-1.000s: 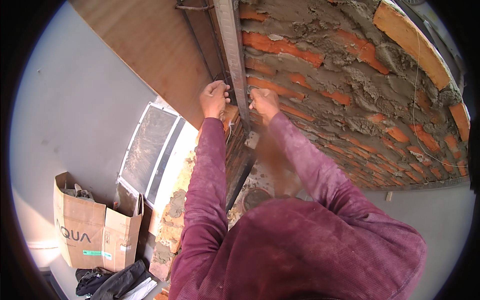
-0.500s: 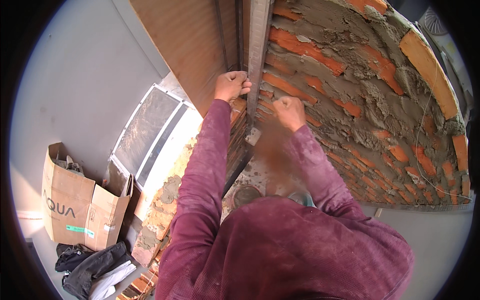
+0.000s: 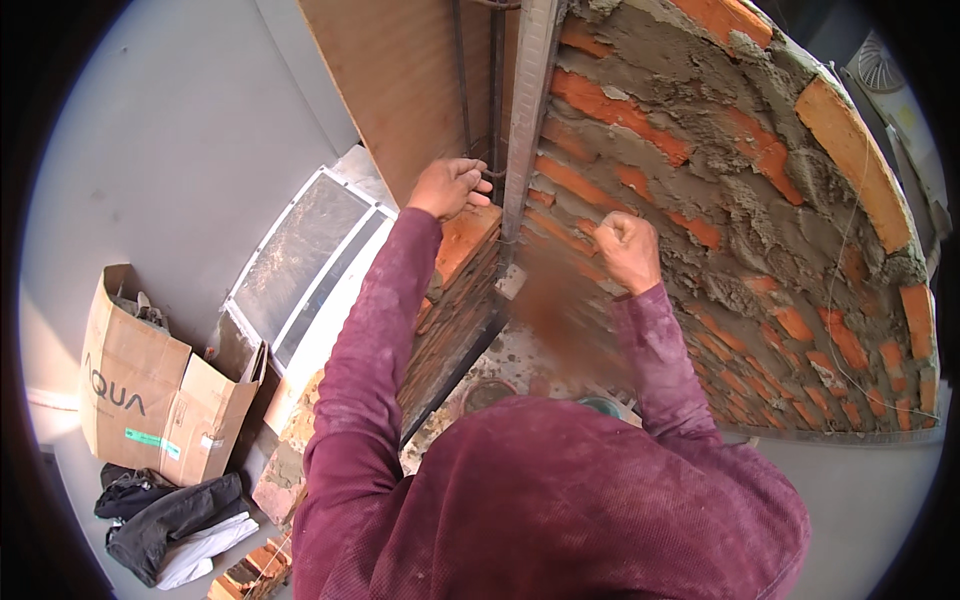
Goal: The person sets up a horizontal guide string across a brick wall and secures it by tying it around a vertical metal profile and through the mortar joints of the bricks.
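My left hand [image 3: 452, 188] is by the dark steel rods, above the top brick [image 3: 462, 246] of a low brick wall. Its fingers are loosely bent and a little apart, and I see nothing in them. To its right stands a grey metal straightedge [image 3: 527, 130], upright along the end of the mortar-smeared brick wall [image 3: 700, 150]. My right hand [image 3: 628, 250] is closed in a fist in front of that wall. Whatever it may hold is hidden. A blurred brown patch covers the view below the hands.
A brown plywood board [image 3: 385, 90] rises behind the rods. At left are a cardboard box [image 3: 140, 370], a framed panel with clear film [image 3: 310, 240] and a pile of dark and white clothes [image 3: 185, 530]. A thin string [image 3: 838, 290] hangs across the right wall.
My right hand has moved right, away from the straightedge, still closed. My left hand has shifted slightly left and down, its fingers looser. The view has shifted a little.
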Available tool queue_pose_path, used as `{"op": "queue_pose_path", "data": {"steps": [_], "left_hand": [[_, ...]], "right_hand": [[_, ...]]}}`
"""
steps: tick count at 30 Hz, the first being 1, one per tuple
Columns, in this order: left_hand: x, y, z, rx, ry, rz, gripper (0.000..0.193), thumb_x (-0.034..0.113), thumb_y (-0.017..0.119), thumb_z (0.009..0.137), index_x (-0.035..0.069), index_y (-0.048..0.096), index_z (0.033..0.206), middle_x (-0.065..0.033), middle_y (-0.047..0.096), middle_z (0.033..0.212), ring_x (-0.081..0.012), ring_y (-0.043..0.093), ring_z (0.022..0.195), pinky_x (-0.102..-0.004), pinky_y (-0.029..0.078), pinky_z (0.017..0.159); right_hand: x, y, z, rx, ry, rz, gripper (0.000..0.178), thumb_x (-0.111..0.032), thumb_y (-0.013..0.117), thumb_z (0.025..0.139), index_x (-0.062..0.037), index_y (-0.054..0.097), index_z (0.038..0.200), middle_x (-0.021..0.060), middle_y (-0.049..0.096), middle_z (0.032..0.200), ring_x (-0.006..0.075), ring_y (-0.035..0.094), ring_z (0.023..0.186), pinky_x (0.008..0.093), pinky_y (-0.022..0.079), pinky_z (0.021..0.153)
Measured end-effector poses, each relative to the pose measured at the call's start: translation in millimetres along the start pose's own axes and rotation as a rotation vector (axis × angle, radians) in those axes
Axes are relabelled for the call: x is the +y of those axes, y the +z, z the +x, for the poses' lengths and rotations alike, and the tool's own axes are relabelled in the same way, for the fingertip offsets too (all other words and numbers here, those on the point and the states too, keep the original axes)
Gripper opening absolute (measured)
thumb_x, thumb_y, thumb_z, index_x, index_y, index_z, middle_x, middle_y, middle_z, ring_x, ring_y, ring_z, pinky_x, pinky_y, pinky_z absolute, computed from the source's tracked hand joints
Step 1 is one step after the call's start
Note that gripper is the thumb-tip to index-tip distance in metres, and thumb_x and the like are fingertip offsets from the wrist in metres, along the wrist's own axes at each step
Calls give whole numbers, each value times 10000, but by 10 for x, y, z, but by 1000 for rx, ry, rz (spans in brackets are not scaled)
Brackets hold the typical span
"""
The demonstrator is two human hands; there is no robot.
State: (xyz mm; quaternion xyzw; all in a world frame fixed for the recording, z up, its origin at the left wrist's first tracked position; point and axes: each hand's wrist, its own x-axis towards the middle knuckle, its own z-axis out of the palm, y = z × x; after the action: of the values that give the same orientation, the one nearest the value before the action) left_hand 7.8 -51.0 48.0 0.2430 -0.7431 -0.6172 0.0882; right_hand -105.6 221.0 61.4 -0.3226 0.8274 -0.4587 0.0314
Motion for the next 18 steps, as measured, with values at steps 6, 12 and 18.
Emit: {"op": "queue_pose_path", "data": {"steps": [6, 12, 18], "left_hand": [[-49, 240, 37, -69, -76, -170, 359, 120, 458, 1001, -27, 485, 1327, -113, 671, 1008, -129, 677, 760, -228, 558, 657], [-81, 313, -6, -83, -46, -206, 388, 129, 449, 1006, -38, 450, 1356, -121, 659, 1057, -128, 674, 816, -226, 557, 678], [-244, 221, 196, -56, 132, -7, 379, 104, 497, 983, -55, 489, 1327, -85, 687, 970, -61, 529, 647, -198, 483, 610]], "right_hand": [[104, -194, -224, -155, 34, 423, 141, -68, 543, 768, 2, 557, 645, 39, 596, 611, 94, 564, 581, 252, 425, 544], [57, -478, -427, -53, -122, 52, 195, -105, 528, 860, 6, 593, 714, 73, 618, 633, 119, 607, 583, 276, 455, 536], [-325, -101, 183, -155, -100, 87, 408, -358, 482, 964, 24, 627, 957, 130, 675, 763, 187, 655, 672, 313, 494, 566]]}}
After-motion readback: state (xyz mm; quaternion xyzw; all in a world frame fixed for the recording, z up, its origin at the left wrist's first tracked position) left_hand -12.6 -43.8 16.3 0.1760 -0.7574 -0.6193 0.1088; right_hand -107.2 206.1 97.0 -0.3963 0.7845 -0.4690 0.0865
